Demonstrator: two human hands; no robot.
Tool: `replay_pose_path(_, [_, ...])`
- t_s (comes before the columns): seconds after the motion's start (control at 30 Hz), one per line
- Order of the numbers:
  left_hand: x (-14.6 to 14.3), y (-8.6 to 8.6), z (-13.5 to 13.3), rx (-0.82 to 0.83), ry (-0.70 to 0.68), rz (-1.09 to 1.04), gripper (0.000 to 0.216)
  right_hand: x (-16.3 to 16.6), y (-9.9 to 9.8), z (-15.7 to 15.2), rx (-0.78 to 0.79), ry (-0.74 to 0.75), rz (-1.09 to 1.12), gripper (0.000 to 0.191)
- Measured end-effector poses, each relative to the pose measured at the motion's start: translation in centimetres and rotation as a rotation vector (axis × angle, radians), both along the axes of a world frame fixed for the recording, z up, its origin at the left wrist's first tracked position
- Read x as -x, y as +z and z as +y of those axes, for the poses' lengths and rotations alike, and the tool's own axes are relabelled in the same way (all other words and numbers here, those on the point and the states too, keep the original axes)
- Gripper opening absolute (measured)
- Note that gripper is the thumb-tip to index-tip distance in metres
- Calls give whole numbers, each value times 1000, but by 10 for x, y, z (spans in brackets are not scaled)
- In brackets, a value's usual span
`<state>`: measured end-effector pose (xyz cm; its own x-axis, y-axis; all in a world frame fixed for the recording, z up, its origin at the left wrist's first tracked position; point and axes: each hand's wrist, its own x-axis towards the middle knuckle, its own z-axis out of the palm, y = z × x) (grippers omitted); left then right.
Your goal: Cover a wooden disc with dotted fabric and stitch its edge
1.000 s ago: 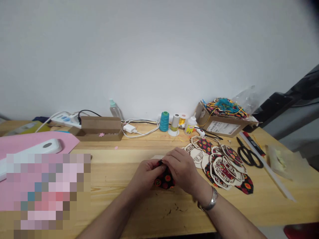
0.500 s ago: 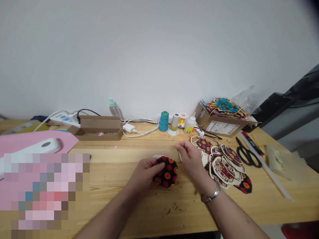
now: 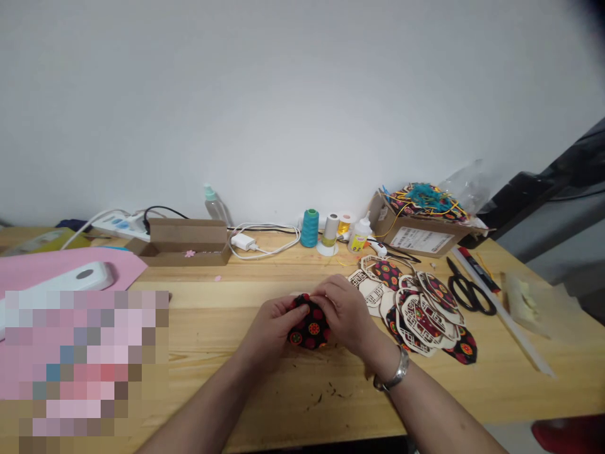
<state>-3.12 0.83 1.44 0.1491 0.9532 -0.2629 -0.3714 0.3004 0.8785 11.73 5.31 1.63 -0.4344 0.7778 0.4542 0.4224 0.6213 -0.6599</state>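
Note:
My left hand (image 3: pixel 274 325) and my right hand (image 3: pixel 344 311) both close on a small black fabric piece (image 3: pixel 309 328) patterned with red and orange circles. It sits low over the wooden table (image 3: pixel 283 391), near the middle front. The left fingers grip its left edge; the right fingers pinch its top right. A metal watch is on my right wrist. Just to the right lies a heap of wooden lattice cut-outs and matching fabric pieces (image 3: pixel 416 309).
Black scissors (image 3: pixel 466 291) and a red-black pen lie at the right. A cardboard box of coloured scraps (image 3: pixel 420 217) stands behind them. Thread spools (image 3: pixel 311 228), a glue bottle (image 3: pixel 360 234), a charger, a flat brown box (image 3: pixel 182 243) and a power strip line the wall. Pink sheet at left.
Half a second ago my right hand was lifted away to the right of the fabric piece; it has come back onto it. Both hands grip it again.

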Motion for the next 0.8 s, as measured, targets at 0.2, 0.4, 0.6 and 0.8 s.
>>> replay_pose_path(0.2, [-3,3,0,14,23,-45,21,0,2,4,151,-132,97,18])
replay_pose_path(0.4, [-1,4,3,40,222,-145,22,-18,5,16,310,-168,172,24])
replay_pose_path(0.6, [3,5,9,39,388,-185,16,-9,2,4,345,-50,27,29])
replay_pose_path(0.8, [2,4,9,32,413,-193,21,0,-4,-4,303,29,-100,38])
